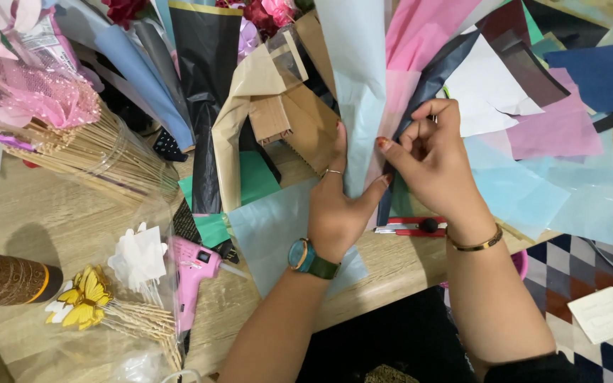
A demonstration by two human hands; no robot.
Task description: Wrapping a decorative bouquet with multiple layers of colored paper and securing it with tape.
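Observation:
My left hand [338,206] grips the gathered base of a pale blue wrapping sheet [352,78] that stands up from the wooden table [51,220]. It wears a ring and a teal watch. My right hand [431,159], with a gold bangle, pinches a dark navy sheet [434,74] and pink paper [420,32] against the same bunch from the right. Another pale blue sheet [271,234] lies flat under my left wrist.
A pink glue gun [191,273], paper butterflies on sticks [86,301], a clear tub of wooden skewers [94,152], a red cutter [413,227], brown kraft paper [285,106] and several coloured sheets [555,135] crowd the table. Checked floor [583,284] lies to the right.

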